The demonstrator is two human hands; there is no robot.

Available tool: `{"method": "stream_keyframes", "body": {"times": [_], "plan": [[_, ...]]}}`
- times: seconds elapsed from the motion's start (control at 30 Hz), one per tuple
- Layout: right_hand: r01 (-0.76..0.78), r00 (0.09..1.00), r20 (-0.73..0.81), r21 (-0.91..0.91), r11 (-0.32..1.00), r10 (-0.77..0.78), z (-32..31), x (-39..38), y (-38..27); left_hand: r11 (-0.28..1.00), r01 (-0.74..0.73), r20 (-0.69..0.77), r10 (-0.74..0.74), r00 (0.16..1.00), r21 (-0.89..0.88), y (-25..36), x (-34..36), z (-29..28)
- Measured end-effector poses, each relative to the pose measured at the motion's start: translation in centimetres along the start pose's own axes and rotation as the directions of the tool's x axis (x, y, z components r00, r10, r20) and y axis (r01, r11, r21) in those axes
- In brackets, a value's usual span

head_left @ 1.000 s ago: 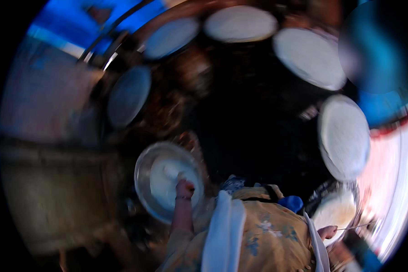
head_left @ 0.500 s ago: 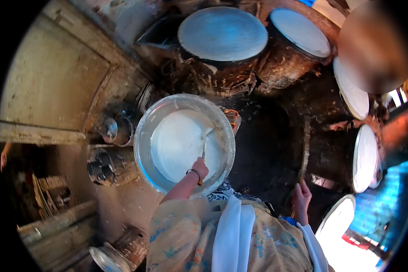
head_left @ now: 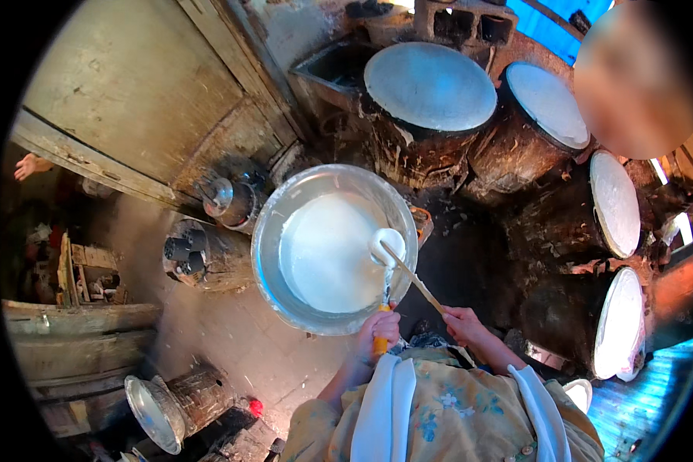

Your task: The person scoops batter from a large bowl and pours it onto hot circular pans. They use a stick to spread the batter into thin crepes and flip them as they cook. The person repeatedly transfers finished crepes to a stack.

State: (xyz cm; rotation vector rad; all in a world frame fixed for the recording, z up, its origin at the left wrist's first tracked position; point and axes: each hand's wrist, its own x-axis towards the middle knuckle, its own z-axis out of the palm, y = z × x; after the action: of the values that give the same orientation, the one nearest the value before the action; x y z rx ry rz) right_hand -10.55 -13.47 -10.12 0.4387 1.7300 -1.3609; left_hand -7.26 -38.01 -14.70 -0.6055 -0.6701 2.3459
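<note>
The left hand (head_left: 377, 329) is curled tight round the orange handle of a ladle (head_left: 386, 248), whose cup hangs over the near-right rim of the metal basin (head_left: 285, 231) of white batter (head_left: 323, 258). The right hand (head_left: 460, 323) pinches a thin wooden stick (head_left: 412, 277), seemingly touching the ladle's cup.

The basin (head_left: 281, 231) is the landmark. A ladle (head_left: 386, 246) rests in its right part, in the batter (head_left: 323, 254). Both hands sit just below the basin's lower right rim: left hand (head_left: 377, 329), right hand (head_left: 462, 323) beside it. Behind the basin stands a covered round steamer (head_left: 430, 86); to the basin's left, a kettle (head_left: 227, 199).
</note>
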Motion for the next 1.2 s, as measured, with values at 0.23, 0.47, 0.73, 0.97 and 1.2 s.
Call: {"method": "stream_keyframes", "body": {"times": [0.23, 0.47, 0.73, 0.97, 1.2], "plan": [[0.457, 0.878, 0.143, 0.026, 0.889, -0.456, 0.2, -4.0, -6.4, 0.63, -0.292, 0.135, 0.286, 0.949, 0.72, -5.5, -5.6, 10.1], [0.848, 0.526, 0.149, -0.158, 0.505, -0.837, 2.7, -5.5, -12.1, 0.16, -0.486, 0.372, 0.458, 0.807, 0.859, -6.5, -11.4, 17.9], [0.851, 0.501, -0.008, -0.174, 0.495, -0.865, 6.5, -1.7, -15.6, 0.84, -0.339, 0.099, 0.33, 0.939, 0.423, 1.9, -11.9, 18.4], [0.845, 0.413, -0.055, -0.35, 0.405, -0.909, 5.5, 1.5, -16.2, 0.857, -0.288, 0.207, 0.218, 0.954, 0.427, 1.2, -13.1, 20.5], [0.832, 0.509, -0.137, -0.175, 0.526, -0.85, 4.2, 4.3, -18.2, 0.946, -0.276, 0.133, 0.256, 0.958, 0.169, 2.6, -5.8, 23.0]]}}
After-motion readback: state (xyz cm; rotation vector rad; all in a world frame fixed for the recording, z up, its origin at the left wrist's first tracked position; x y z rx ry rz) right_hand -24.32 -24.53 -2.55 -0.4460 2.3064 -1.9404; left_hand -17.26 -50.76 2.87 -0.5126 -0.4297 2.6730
